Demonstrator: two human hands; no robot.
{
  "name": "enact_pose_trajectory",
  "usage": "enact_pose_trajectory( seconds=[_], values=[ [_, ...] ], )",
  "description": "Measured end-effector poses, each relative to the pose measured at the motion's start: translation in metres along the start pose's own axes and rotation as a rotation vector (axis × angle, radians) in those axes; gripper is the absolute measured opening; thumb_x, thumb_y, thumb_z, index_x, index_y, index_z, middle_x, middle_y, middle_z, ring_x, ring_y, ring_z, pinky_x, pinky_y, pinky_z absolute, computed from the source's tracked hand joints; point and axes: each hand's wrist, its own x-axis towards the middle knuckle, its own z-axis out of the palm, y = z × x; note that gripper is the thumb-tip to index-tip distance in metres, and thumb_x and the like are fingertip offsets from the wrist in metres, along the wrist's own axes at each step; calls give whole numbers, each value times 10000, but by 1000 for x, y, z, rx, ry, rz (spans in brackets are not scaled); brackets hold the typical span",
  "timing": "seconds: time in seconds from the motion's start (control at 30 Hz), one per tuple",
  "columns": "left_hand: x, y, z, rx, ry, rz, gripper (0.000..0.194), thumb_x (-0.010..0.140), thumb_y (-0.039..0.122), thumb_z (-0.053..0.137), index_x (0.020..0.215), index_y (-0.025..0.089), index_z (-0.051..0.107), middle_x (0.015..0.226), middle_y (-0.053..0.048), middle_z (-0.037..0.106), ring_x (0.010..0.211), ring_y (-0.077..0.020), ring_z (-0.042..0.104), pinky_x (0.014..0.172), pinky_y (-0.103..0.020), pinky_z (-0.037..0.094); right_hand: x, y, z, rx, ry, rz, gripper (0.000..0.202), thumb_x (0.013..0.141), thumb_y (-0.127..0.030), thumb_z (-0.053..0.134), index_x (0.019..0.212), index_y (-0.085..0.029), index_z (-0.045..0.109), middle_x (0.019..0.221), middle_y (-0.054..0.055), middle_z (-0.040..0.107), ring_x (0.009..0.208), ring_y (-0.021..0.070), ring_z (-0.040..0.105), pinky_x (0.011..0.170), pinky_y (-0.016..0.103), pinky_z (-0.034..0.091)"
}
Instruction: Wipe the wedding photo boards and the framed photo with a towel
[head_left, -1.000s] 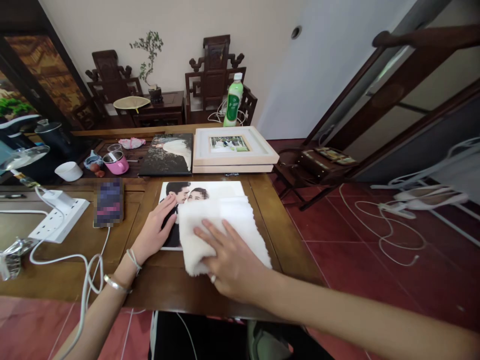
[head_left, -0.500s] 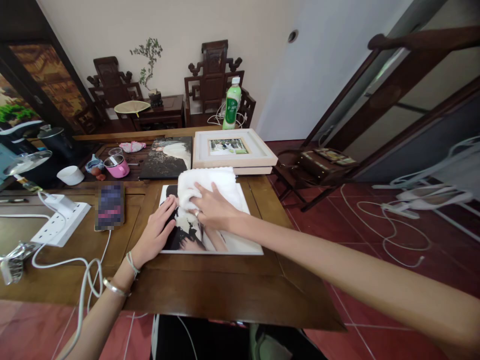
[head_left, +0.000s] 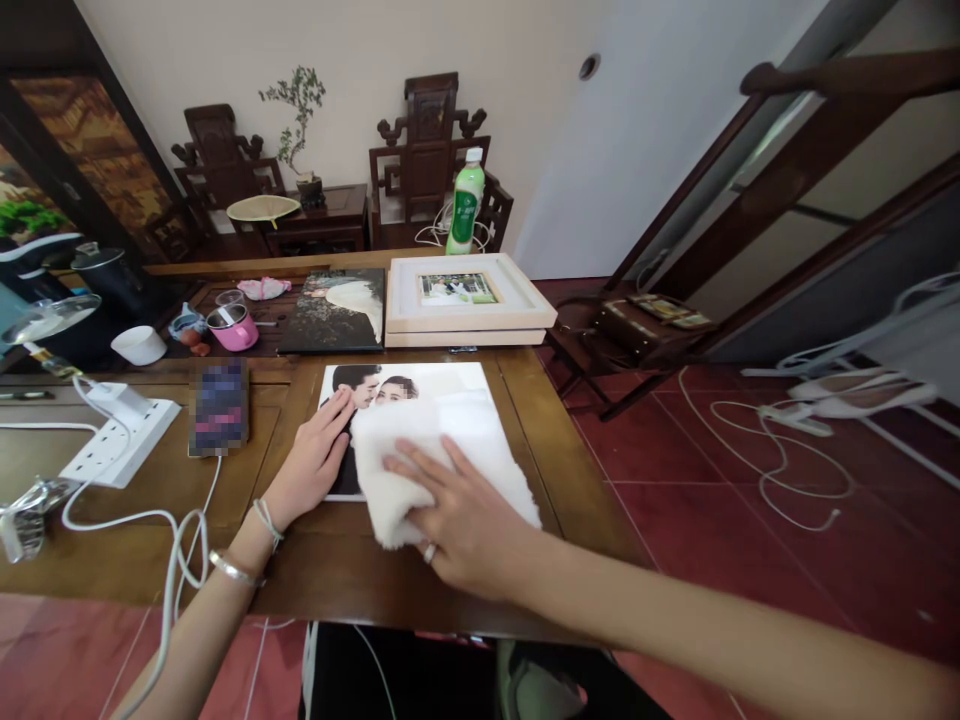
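Observation:
A photo panel (head_left: 450, 378) showing a couple lies flat on the wooden table. My left hand (head_left: 315, 450) rests with outstretched fingers on the panel's left edge. Under my right hand (head_left: 469, 520) is a white towel (head_left: 394, 450), bunched at the fingers and pressed onto the panel. The towel covers most of the panel's lower right part and hangs past its near edge. My right palm and some fingertips are hidden against the cloth.
Behind the panel are a dark photo panel (head_left: 315, 320) and stacked wooden frames (head_left: 465, 325), with a green bottle (head_left: 466, 205) beyond. At left sit a pink cup (head_left: 238, 333), a white bowl (head_left: 139, 346), a phone (head_left: 217, 410) and a power strip (head_left: 120, 445) with loose cables.
My right hand has drawn the towel toward me, from the panel's far part to its near edge. The couple's heads now show. My left hand has stayed in place.

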Motion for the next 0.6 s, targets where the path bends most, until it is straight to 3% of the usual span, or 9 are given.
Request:
enact_pose_trajectory(
  seconds=[0.2,0.33,0.4,0.47,0.6],
  values=[
    [1,0,2,-7,12,-11,491,1000,293,321,1479,204,383,1576,-99,316,1467,-248,260,1201,-507,206,33,47,-19,-88,140,242,319,845,-148,515,1115,-151,685,1505,168,409,1450,329,218,1116,662,176],
    [-1,12,-3,-112,92,-1,483,1000,335,367,1469,224,400,1578,-80,314,1469,-241,252,1209,-477,198,51,46,-22,-120,108,279,388,867,-150,490,1229,-164,629,1512,168,398,1452,359,192,1078,712,190],
    [-2,19,-7,-191,200,15,480,997,352,386,1459,222,415,1579,-70,314,1470,-236,249,1213,-454,197,56,36,-21,-117,43,169,420,850,-135,508,1253,-165,623,1528,158,370,1455,358,176,1085,715,172],
    [-3,22,-10,-236,274,6,482,1003,374,368,1461,231,411,1571,-56,338,1463,-231,271,1213,-449,201,56,22,-17,-116,-23,-33,415,825,-144,552,1230,-160,644,1532,154,357,1455,355,179,1096,711,150],
    [-4,20,-10,-258,311,11,504,1012,420,312,1471,231,396,1556,-51,368,1455,-235,289,1213,-464,206,35,0,-4,-77,-64,-328,396,799,-217,616,1185,-162,680,1522,154,372,1444,384,193,1090,737,111]
  ],
)
